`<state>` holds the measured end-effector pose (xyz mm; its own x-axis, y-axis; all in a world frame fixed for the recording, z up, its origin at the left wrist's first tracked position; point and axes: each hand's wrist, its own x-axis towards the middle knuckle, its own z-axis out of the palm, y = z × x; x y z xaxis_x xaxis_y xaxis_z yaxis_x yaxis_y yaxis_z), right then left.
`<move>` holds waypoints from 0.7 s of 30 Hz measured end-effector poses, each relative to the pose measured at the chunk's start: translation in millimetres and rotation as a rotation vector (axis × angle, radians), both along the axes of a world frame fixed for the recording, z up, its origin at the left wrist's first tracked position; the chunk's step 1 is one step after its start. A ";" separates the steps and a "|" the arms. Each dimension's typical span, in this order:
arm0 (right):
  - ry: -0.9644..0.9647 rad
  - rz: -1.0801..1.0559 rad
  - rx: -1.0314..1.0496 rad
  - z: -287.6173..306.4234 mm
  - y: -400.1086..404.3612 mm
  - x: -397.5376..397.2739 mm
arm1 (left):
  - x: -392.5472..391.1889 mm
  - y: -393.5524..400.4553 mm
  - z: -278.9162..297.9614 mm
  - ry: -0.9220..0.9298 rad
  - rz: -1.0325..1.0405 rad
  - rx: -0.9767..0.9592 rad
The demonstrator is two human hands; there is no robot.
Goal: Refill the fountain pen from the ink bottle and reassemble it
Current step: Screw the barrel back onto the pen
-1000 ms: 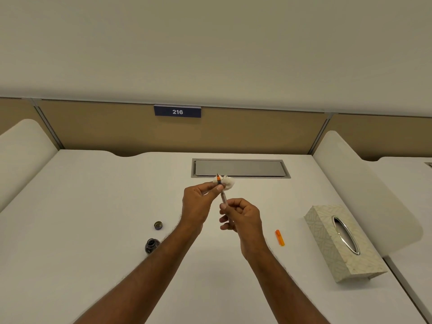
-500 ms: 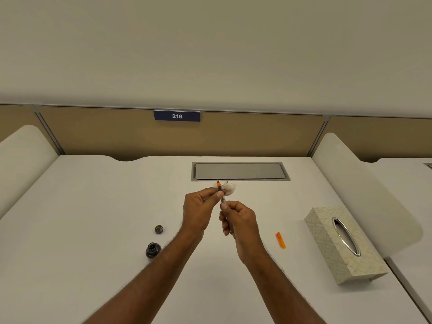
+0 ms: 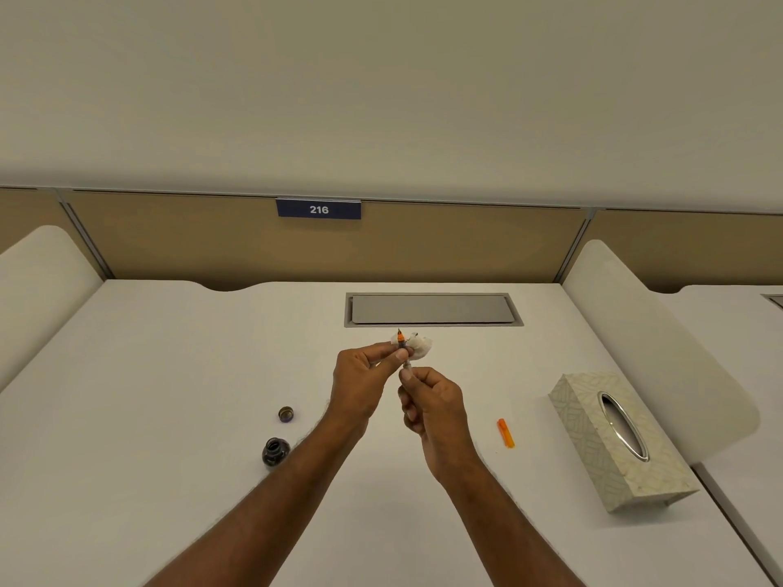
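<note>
1. White desk (image 3: 148,396), grey cable hatch (image 3: 432,310) set near back edge.
2. Tan partition panel (image 3: 423,243) behind, blue "216" plate (image 3: 318,209) mounted.
3. Plain off-white wall (image 3: 381,86) above.
4. White rounded side dividers (image 3: 644,332) flanking.

A single wide-angle view from the person's head looks forward and down across the white desk (image 3: 169,417). Both forearms reach in from the near edge, the tan partition panel (image 3: 423,243) runs along the far side, and pale wall fills the upper half.

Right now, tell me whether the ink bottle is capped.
Uncapped: the ink bottle stands open-mouthed on the desk, its cap lying apart behind it.
</note>
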<state>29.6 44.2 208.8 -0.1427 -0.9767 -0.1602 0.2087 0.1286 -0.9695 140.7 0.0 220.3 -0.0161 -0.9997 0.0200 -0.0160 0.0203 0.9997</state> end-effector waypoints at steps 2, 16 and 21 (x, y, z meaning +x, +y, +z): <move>-0.039 0.025 0.005 1.2 1.1 0.4 | 0.0 -0.4 1.0 0.012 -0.003 0.013; -0.058 0.018 0.042 -3.0 3.5 -3.0 | -3.2 -4.8 9.5 -0.034 -0.010 0.005; -0.012 0.053 0.055 -3.3 0.7 -6.7 | -6.7 -4.7 10.5 -0.032 -0.001 0.019</move>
